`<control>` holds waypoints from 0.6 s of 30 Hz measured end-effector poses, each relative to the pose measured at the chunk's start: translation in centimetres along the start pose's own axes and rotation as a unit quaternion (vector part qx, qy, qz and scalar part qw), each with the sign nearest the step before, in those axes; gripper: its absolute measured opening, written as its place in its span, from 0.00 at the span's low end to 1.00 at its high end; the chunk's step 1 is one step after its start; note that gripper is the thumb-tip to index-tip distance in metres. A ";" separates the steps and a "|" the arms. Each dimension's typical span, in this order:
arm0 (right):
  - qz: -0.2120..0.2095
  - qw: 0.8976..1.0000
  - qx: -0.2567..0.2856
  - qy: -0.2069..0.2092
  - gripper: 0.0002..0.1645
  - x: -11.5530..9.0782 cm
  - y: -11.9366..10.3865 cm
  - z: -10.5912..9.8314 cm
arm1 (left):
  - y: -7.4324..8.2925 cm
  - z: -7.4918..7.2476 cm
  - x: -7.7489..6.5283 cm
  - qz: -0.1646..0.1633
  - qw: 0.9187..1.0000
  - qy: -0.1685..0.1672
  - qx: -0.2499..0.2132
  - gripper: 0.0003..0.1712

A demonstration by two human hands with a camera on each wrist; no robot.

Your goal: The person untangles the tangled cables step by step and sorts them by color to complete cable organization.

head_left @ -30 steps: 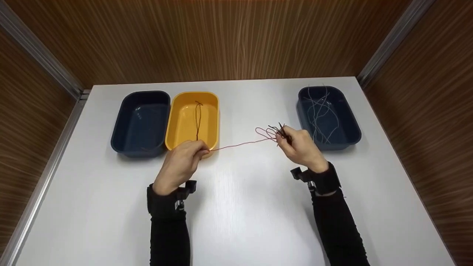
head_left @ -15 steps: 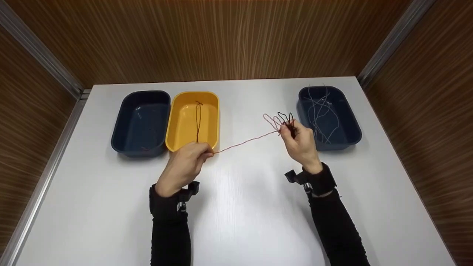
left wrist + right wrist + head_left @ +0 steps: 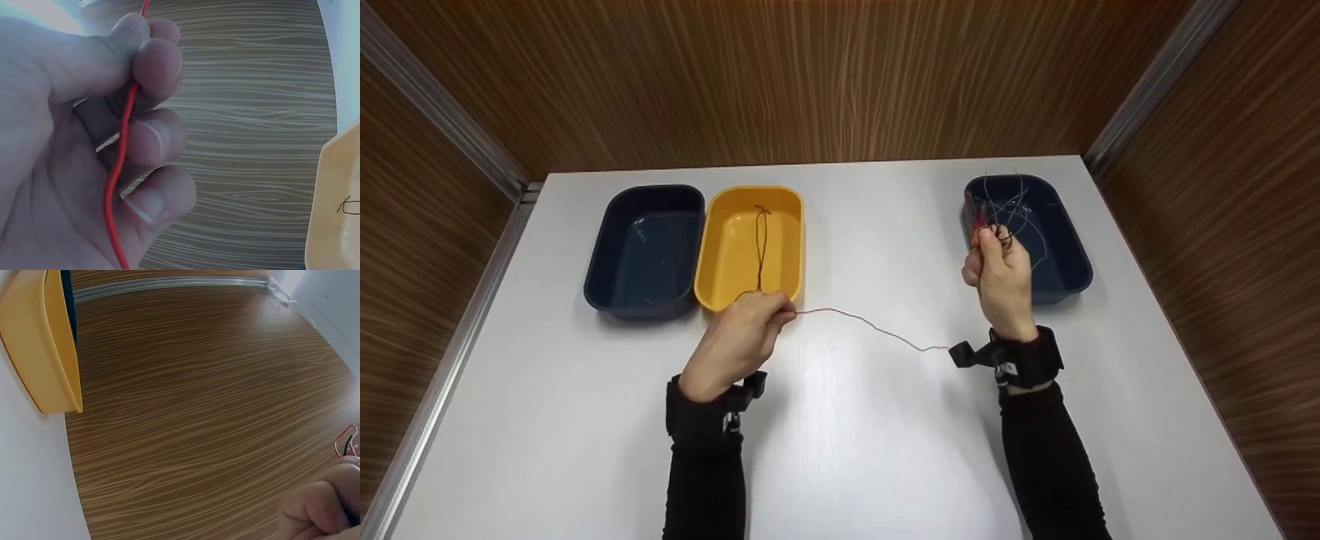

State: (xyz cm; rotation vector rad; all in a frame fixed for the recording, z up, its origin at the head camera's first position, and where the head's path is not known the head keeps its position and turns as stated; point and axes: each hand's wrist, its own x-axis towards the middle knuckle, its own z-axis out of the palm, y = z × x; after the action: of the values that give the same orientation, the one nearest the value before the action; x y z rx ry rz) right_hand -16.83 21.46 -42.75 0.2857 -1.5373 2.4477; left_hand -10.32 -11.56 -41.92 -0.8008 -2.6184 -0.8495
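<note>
My left hand (image 3: 739,337), over the near end of the yellow bin (image 3: 786,247), pinches a red wire (image 3: 115,169) between thumb and forefinger. A length of it crosses the palm in the left wrist view. In the head view its other part runs loosely rightward to the right wrist camera. My right hand (image 3: 1001,281) grips a bundle of red and black wires (image 3: 979,217), loops sticking up past the thumb. It overlaps the near left part of the right dark blue bin (image 3: 1069,259). The right wrist view shows only some fingers and small loops.
Inside the yellow bin lies a looped black wire (image 3: 759,240). A second dark blue bin (image 3: 641,240) stands against its left side, with a small reddish piece in it. Thin grey wires (image 3: 1041,236) lie in the right bin, some past its rim. Wood-grain panels (image 3: 840,82) surround the white table.
My right hand has moved right and away from me with the wire bundle, to the right bin. The red wire between the hands has gone from taut to slack. My left hand has barely shifted.
</note>
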 end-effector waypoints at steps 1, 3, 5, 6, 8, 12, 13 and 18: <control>-0.002 1.000 -0.002 -0.001 0.15 0.0 0.0 0.0 | 0.0 0.0 0.0 0.000 1.000 0.001 -0.004 0.05; -0.008 1.000 -0.009 -0.003 0.15 0.0 0.1 -0.2 | -0.1 0.0 0.0 -0.001 1.000 0.004 -0.014 0.05; -0.013 1.000 -0.018 -0.007 0.15 0.1 0.1 -0.3 | -0.3 -0.1 -0.1 -0.004 1.000 0.009 -0.028 0.05; -0.014 1.000 -0.023 -0.007 0.15 0.1 0.2 -0.4 | -0.3 -0.2 -0.2 -0.007 0.999 0.012 -0.032 0.05; -0.016 0.999 -0.033 -0.008 0.15 0.1 0.2 -0.4 | -0.4 -0.4 -0.2 -0.015 0.999 0.019 -0.045 0.04; -0.014 0.998 -0.061 -0.007 0.15 0.2 0.1 -0.5 | -0.8 -0.9 -0.4 -0.025 0.997 0.045 -0.053 0.04; -0.013 0.998 -0.068 -0.006 0.15 0.2 0.1 -0.5 | -0.9 -1.0 -0.5 -0.026 0.997 0.053 -0.054 0.04; -0.009 0.994 -0.105 -0.005 0.17 0.3 0.2 -0.6 | -1.4 -1.7 -0.8 -0.027 0.991 0.121 -0.057 0.03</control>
State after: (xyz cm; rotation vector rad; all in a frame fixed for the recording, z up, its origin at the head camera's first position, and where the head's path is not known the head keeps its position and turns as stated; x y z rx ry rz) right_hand -17.19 21.95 -43.06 0.2719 -1.7711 2.2494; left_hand -10.37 -13.92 -41.50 -0.6144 -2.4045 -1.0492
